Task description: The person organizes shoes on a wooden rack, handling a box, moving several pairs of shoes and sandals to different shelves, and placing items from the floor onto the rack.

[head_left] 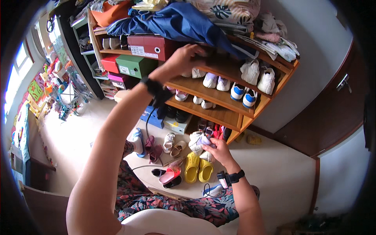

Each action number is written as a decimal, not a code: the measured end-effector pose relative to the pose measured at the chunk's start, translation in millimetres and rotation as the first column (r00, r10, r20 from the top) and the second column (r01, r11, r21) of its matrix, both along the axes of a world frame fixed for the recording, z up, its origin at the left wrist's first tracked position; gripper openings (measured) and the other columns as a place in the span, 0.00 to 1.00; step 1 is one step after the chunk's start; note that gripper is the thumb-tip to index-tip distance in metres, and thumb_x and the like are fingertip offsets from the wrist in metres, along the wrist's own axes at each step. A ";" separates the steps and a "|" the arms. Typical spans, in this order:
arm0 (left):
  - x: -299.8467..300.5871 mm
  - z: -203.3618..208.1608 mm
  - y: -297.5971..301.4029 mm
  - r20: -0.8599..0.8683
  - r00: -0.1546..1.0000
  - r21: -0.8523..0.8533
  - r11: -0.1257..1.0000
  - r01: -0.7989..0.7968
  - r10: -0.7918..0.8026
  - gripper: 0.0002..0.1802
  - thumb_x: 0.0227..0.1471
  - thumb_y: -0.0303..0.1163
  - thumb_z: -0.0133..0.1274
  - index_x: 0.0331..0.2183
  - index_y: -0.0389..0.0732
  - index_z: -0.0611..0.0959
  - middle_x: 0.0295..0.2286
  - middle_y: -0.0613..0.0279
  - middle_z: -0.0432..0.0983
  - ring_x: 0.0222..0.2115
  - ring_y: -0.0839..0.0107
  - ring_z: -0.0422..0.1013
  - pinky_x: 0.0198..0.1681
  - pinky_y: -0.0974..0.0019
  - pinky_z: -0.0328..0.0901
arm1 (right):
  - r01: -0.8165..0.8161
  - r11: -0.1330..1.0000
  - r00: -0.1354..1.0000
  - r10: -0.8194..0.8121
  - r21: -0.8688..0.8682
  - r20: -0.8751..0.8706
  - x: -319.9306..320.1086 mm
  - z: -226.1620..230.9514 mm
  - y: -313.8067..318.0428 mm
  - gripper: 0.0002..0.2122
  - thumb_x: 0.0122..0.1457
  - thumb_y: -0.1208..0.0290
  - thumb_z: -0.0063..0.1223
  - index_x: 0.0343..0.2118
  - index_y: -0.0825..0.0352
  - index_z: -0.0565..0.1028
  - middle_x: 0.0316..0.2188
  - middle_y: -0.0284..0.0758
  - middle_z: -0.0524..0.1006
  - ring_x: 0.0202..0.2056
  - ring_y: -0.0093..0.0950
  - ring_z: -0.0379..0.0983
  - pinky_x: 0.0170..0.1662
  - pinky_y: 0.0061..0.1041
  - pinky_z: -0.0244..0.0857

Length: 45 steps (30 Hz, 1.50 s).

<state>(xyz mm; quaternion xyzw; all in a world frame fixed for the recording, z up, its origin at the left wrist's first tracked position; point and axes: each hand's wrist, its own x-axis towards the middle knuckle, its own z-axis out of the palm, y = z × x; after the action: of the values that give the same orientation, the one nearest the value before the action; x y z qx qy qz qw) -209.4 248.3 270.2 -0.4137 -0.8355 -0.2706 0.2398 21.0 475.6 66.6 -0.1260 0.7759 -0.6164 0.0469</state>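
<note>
My left hand (184,59) reaches up to the upper shelf, beside a maroon shoebox (150,46). Its fingers look spread, with nothing visible in them, though shadow and blur soften the tips. Lower down, my right hand (220,152) grips a white and lavender sneaker (199,141) in front of the rack. A second whitish shoe (206,156) shows just beneath it; whether my hand holds that one too, I cannot tell. Yellow clogs (192,167) lie on the floor below this hand. White and lavender sneakers (210,80) sit on the wooden shoe rack (235,107) near my left hand.
Blue cloth (176,21) drapes over the rack top. Blue-trimmed white sneakers (237,92) fill the right shelf end. Maroon shoes (154,152), a pink slide (170,175) and other footwear lie around my feet. A green shoebox (135,66) is at left, a brown door (333,102) at right.
</note>
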 end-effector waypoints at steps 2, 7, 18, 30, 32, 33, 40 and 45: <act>41.4 18.5 10.1 -0.323 0.943 0.124 0.985 0.124 -0.078 0.38 0.44 0.33 0.65 0.57 0.52 0.69 0.49 0.52 0.66 0.49 0.55 0.67 0.50 0.56 0.66 | 0.038 0.996 0.996 -0.030 -0.080 0.089 -3.4 -3.7 0.4 0.09 0.55 0.70 0.60 0.35 0.70 0.79 0.27 0.27 0.79 0.28 0.14 0.71 0.33 0.18 0.65; 17.6 92.9 12.6 -0.517 0.801 0.049 0.945 -0.323 0.300 0.42 0.47 0.41 0.64 0.61 0.68 0.63 0.49 0.54 0.61 0.49 0.53 0.60 0.53 0.51 0.60 | 0.034 0.985 0.995 -0.016 -0.172 0.102 -18.5 -17.9 -9.0 0.09 0.55 0.69 0.60 0.35 0.69 0.79 0.27 0.26 0.78 0.29 0.14 0.69 0.35 0.17 0.64; 9.1 87.2 -10.2 -0.530 0.827 -0.065 0.964 -0.257 0.185 0.41 0.47 0.38 0.63 0.60 0.68 0.63 0.54 0.54 0.59 0.54 0.50 0.57 0.58 0.50 0.58 | 0.108 0.978 0.993 -0.116 -0.179 -0.033 -39.0 -6.3 -12.4 0.11 0.56 0.69 0.59 0.38 0.69 0.79 0.28 0.27 0.78 0.30 0.16 0.70 0.36 0.19 0.65; 72.2 -26.2 125.3 -0.226 0.974 0.061 0.998 0.033 -0.019 0.30 0.47 0.35 0.61 0.52 0.44 0.72 0.50 0.50 0.65 0.51 0.51 0.63 0.54 0.55 0.62 | 0.232 0.973 0.966 -0.232 -0.015 -0.113 -24.3 -11.7 17.8 0.12 0.54 0.64 0.60 0.35 0.69 0.79 0.25 0.34 0.79 0.28 0.21 0.72 0.33 0.23 0.65; 64.0 -22.9 166.8 -0.223 0.973 0.122 0.988 0.090 -0.061 0.33 0.48 0.42 0.59 0.54 0.44 0.69 0.50 0.48 0.64 0.52 0.49 0.62 0.51 0.53 0.64 | 0.212 0.976 0.975 -0.214 -0.037 -0.057 -21.6 -7.5 21.7 0.11 0.55 0.70 0.59 0.38 0.71 0.79 0.30 0.27 0.79 0.32 0.14 0.70 0.39 0.17 0.65; 65.9 -14.8 184.1 -0.059 0.997 0.094 0.994 0.057 -0.052 0.29 0.47 0.45 0.59 0.51 0.48 0.74 0.53 0.52 0.62 0.50 0.49 0.64 0.49 0.53 0.66 | 0.234 0.969 0.968 -0.240 -0.080 -0.069 -16.8 -2.1 24.4 0.11 0.55 0.69 0.59 0.38 0.70 0.79 0.30 0.27 0.80 0.32 0.15 0.70 0.39 0.18 0.65; 1.2 -8.2 210.9 -0.002 0.989 -0.022 0.989 0.146 -0.146 0.17 0.55 0.38 0.55 0.46 0.46 0.78 0.39 0.52 0.78 0.38 0.59 0.76 0.44 0.61 0.70 | 0.307 0.952 0.940 -0.300 0.018 -0.160 -12.2 -0.1 37.5 0.11 0.53 0.65 0.62 0.34 0.68 0.79 0.27 0.37 0.80 0.27 0.24 0.76 0.33 0.24 0.68; 55.7 -40.7 163.0 -0.235 0.972 0.104 0.995 0.015 0.010 0.28 0.51 0.37 0.60 0.52 0.46 0.70 0.47 0.49 0.65 0.39 0.56 0.73 0.37 0.59 0.72 | 0.362 0.900 0.925 -0.313 0.245 -0.216 -3.8 13.8 46.7 0.10 0.52 0.65 0.60 0.32 0.67 0.78 0.26 0.40 0.78 0.29 0.39 0.75 0.36 0.32 0.67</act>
<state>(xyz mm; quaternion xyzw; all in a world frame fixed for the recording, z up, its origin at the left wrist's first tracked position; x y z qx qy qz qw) -153.6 411.3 229.5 -0.4306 -0.7855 -0.2634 0.3580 17.1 522.3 80.4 -0.0339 0.8663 -0.4860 -0.1104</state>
